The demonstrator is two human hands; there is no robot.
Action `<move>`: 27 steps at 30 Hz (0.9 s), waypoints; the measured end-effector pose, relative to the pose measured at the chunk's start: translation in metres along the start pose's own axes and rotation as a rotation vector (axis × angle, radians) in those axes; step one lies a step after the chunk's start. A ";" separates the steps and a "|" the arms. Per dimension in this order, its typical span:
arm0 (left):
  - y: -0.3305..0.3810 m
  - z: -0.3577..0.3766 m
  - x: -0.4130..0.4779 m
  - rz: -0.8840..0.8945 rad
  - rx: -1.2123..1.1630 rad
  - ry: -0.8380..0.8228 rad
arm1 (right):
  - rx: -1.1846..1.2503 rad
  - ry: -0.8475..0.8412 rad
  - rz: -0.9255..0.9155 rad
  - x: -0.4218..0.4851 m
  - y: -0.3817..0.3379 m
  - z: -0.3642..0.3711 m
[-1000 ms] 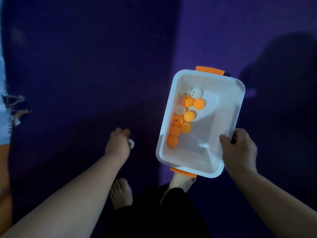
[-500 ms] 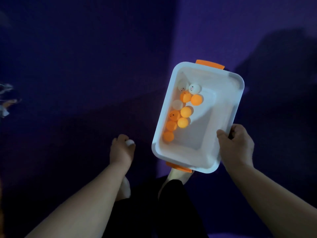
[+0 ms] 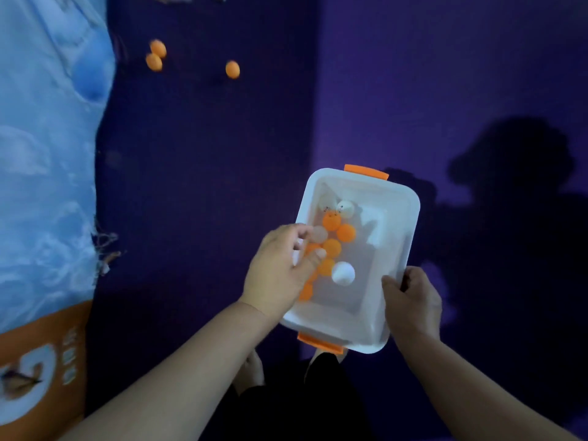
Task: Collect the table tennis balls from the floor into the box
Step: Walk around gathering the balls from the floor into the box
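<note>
**White ball in the box, three orange ones left on the floor**

A white ball [image 3: 343,273] lies in the box [image 3: 393,240], just beside a row of orange balls [image 3: 331,221] and two more white ones banked along the box's left wall. That suggests the box is tipped that way.

The left hand [image 3: 280,268] hangs over the left rim, its fingers [image 3: 299,232] loosely spread and holding nothing, which looks like a release just made. The right hand [image 3: 410,300] grips the right rim, thumb inside and fingers curled under. It carries the box in the air above the feet so the free hand can drop balls in.

On the purple floor [image 3: 206,154], well apart from the box, a pair of orange balls [image 3: 156,55] and a single orange ball [image 3: 232,69] lie near a blue cloth [image 3: 44,154].
</note>
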State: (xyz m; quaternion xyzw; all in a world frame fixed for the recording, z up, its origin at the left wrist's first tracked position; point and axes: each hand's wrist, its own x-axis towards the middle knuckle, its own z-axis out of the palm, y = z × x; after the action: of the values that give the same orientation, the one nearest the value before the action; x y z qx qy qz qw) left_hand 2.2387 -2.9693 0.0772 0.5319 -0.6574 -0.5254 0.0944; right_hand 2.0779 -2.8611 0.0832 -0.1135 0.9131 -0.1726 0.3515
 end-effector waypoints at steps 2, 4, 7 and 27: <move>0.030 -0.026 0.005 -0.046 -0.006 0.130 | 0.031 -0.007 -0.012 -0.007 -0.025 -0.025; 0.061 -0.053 0.008 -0.092 0.013 0.177 | 0.056 -0.021 -0.024 -0.014 -0.051 -0.053; 0.104 -0.093 0.009 -0.116 0.072 0.201 | 0.070 -0.027 -0.068 -0.023 -0.089 -0.094; 0.132 -0.270 0.163 -0.433 0.006 0.238 | 0.015 0.049 -0.095 0.039 -0.339 -0.107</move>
State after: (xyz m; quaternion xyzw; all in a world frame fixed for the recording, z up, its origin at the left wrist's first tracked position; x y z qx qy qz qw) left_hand 2.2763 -3.2739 0.2267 0.7189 -0.5139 -0.4649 0.0548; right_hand 2.0059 -3.1586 0.2672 -0.1495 0.9138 -0.1988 0.3212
